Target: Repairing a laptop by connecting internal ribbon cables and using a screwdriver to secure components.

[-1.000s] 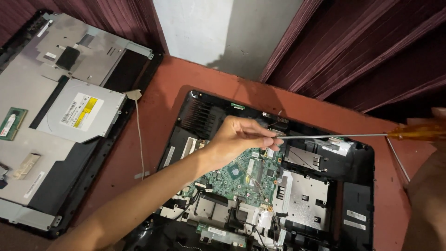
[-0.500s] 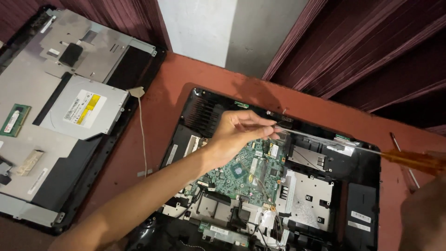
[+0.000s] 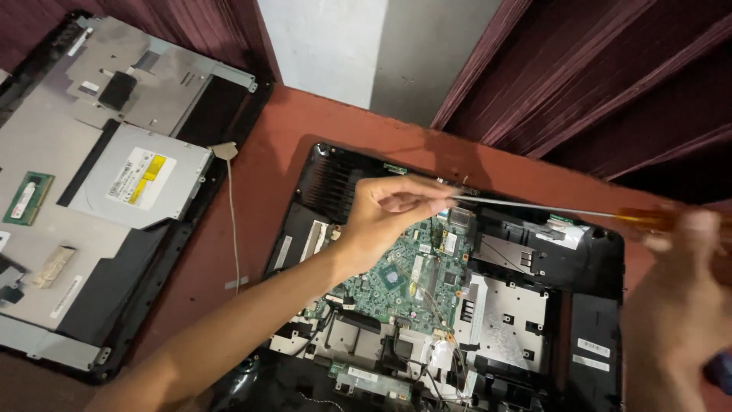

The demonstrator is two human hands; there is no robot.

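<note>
An opened laptop base (image 3: pixel 595 267) lies on the reddish table, its green circuit board (image 3: pixel 404 278) exposed. My left hand (image 3: pixel 389 217) hovers over the board's upper edge, fingertips pinched around the tip of a long screwdriver shaft (image 3: pixel 534 207). My right hand (image 3: pixel 679 252), blurred at the right edge, grips the screwdriver's orange handle (image 3: pixel 648 220). The shaft runs almost level across the top of the base.
A second dismantled panel (image 3: pixel 91 252) lies at the left, with a silver optical drive (image 3: pixel 137 183) and a green memory stick (image 3: pixel 27 198) on it. A thin white cable (image 3: pixel 232 229) lies between the two. Dark red curtains and a pale wall stand behind.
The view has shifted slightly. My right hand has come up with the screwdriver handle, and the shaft tip stays pinched in my left fingers above the board.
</note>
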